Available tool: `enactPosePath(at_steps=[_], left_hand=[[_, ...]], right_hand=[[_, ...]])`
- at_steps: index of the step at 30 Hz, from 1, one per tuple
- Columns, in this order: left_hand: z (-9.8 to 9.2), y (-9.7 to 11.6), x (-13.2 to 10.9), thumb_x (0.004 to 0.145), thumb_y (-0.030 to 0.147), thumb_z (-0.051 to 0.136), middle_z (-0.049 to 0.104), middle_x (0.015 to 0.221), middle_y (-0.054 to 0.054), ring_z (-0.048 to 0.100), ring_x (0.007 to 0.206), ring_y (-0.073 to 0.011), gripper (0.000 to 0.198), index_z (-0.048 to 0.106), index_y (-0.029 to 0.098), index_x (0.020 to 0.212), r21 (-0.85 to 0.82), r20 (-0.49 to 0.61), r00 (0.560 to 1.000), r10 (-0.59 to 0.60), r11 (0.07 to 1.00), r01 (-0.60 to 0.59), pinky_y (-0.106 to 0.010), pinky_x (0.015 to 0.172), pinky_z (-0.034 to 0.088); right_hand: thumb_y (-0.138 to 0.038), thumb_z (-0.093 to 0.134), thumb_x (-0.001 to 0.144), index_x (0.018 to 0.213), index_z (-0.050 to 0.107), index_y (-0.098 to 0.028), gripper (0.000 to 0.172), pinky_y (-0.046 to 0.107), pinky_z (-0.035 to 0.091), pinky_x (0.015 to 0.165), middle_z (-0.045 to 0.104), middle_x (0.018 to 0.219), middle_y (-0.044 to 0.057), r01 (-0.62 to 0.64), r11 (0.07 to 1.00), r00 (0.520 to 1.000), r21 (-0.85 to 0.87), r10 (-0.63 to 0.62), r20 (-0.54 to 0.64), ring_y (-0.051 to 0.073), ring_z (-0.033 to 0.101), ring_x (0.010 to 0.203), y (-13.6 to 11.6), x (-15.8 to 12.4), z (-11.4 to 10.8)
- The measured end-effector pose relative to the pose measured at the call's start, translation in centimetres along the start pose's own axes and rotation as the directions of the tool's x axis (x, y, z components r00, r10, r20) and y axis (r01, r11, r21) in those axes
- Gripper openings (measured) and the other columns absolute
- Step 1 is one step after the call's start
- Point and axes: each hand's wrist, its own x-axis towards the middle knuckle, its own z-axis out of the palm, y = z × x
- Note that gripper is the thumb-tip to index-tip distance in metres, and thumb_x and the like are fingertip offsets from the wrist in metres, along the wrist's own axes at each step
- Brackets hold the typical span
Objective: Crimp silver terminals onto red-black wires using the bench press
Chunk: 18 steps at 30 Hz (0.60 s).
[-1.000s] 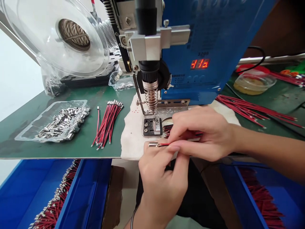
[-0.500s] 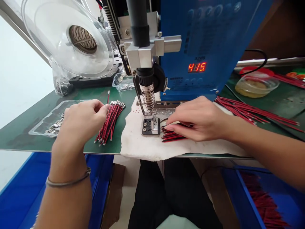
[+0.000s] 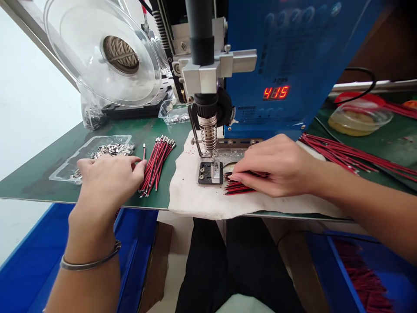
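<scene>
My left hand is closed, thumb and finger pinching a short red-and-black wire whose metal-capped end points up. Just right of it a bundle of red-and-black wires with metal caps lies on the green table. Under the left hand's far side is a clear plastic tray of small metal caps. My right hand is closed over a pile of red-and-black wires on a white cloth; its fingertips touch the wire ends. Between both hands stands a soldering machine's spring-wrapped tip above a small black fixture.
The blue machine housing reads 415. A clear spool stands back left. More red wires and a plastic tub are at right. Blue bins sit below the table edge on both sides.
My left hand has lowered the capped wire slightly, to beside the bundle, uncovering more of the tray. The right hand stays over the wire pile. The whole view has shifted a little.
</scene>
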Motion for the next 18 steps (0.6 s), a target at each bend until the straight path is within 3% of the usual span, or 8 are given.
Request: enactPosePath(at_steps=[3,5,10,14,18], left_hand=[[0.7,0.1,0.7,0.073,0.018,0.070,0.045,0.050,0.001,0.034,0.065,-0.0193,0.014,0.075,0.028,0.064,-0.063,-0.008,1.000,-0.028,0.998,0.028,-0.041,0.095,0.021],[0.7,0.5,0.8,0.074,0.019,0.069,0.051,0.053,0.000,0.041,0.069,-0.0209,0.012,0.077,0.027,0.072,-0.061,-0.019,0.999,-0.036,0.998,0.035,-0.044,0.097,0.022],[-0.4,1.3,0.3,0.086,0.035,0.056,0.071,0.085,-0.013,0.057,0.091,-0.0330,0.032,0.079,0.019,0.102,0.005,0.094,0.994,0.047,0.999,-0.048,-0.056,0.096,0.028],[-1.4,1.0,0.3,0.089,0.045,0.049,0.073,0.098,-0.019,0.059,0.103,-0.0404,0.044,0.079,0.017,0.106,0.117,0.166,0.985,0.045,0.991,-0.065,-0.061,0.093,0.031],[-1.2,0.3,0.8,0.089,0.046,0.051,0.075,0.096,-0.011,0.061,0.103,-0.0346,0.038,0.080,0.027,0.104,0.192,0.188,0.982,-0.015,0.981,-0.021,-0.058,0.095,0.034]], right_hand=[[-0.024,0.053,0.099,0.077,0.065,-0.019,0.026,0.025,0.040,0.054,0.066,0.063,-0.001,-0.003,1.000,1.000,-0.008,0.003,0.003,0.011,0.058,0.056,0.0,0.1,0.0],[-0.025,0.053,0.099,0.077,0.065,-0.018,0.026,0.025,0.039,0.054,0.066,0.063,-0.001,-0.004,1.000,1.000,-0.007,0.004,0.003,0.010,0.058,0.055,0.0,0.1,0.0],[-0.024,0.054,0.098,0.077,0.066,-0.017,0.025,0.024,0.040,0.054,0.067,0.063,-0.001,0.006,1.000,1.000,0.002,-0.005,-0.017,0.010,0.058,0.055,0.1,0.1,0.2],[-0.024,0.054,0.099,0.077,0.066,-0.017,0.026,0.025,0.039,0.054,0.067,0.063,-0.001,0.006,1.000,1.000,0.003,-0.006,-0.014,0.010,0.057,0.055,0.1,0.1,0.1],[-0.024,0.054,0.099,0.075,0.066,-0.017,0.027,0.026,0.038,0.053,0.067,0.062,0.000,0.008,1.000,1.000,0.001,-0.008,-0.013,0.011,0.058,0.055,0.1,0.0,0.0]])
